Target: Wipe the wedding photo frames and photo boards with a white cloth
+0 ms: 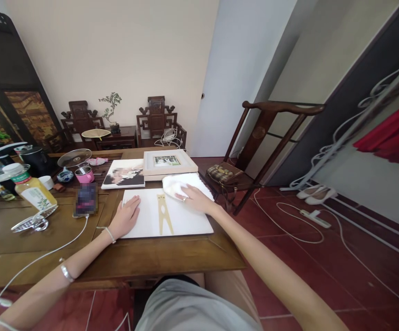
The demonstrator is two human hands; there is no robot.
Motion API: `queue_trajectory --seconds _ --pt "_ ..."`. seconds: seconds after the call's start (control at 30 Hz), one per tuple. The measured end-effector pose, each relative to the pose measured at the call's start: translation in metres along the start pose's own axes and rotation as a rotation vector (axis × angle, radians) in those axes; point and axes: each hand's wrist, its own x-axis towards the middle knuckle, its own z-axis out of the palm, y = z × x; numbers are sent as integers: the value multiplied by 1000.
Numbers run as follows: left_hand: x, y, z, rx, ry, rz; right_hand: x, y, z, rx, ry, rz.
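A white board (185,219) lies flat on the wooden table (144,257) in front of me, with a tan wooden stand piece (163,214) on it. My left hand (126,217) rests flat on the board's left edge, fingers stretched out. My right hand (194,197) presses on a white cloth (173,185) at the board's top right corner, fingers lying over it.
Behind the board lie a photo canvas (123,174) and a white picture frame (168,162). To the left are a phone (85,200) on a white cable, a pink cup (84,174), a bottle (34,191). A dark wooden chair (254,151) stands right of the table.
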Motion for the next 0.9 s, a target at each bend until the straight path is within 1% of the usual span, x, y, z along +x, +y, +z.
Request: queue_trajectory --seconds 0.07,0.13,0.27,0.37,0.43,0.47,0.5,0.57,0.63,0.73,0.8,0.9 --pt "0 1 -1 3 -6 -6 -10 -4 -1 -4 -10 -7" --pt "0 3 -2 7 -10 -11 -30 -11 -5 -14 -36 -23" --pt "-1 4 -3 4 -11 -12 -87 -32 -22 -9 -174 -29" --pt "-1 3 -2 -1 -4 -2 -124 -44 -35 57 -271 -11" --pt "-1 3 -1 2 -2 0 -136 -46 -39 111 -317 8" --pt "-1 2 -1 3 -1 0 -137 -45 -40 138 -327 27" --pt "-1 2 -1 4 0 -1 -135 -43 -39 164 -327 46" --pt "-1 3 -1 1 3 -4 -121 -35 -35 207 -294 78" --pt "0 3 -2 -1 6 -6 -97 -23 -29 236 -227 81" --pt "0 3 -2 -3 6 -3 -55 -5 -22 268 -129 48" --pt "0 3 -3 -5 6 -2 -30 4 -18 288 -87 29" --pt "-1 3 -3 -5 2 -2 -7 11 -15 307 -39 46"
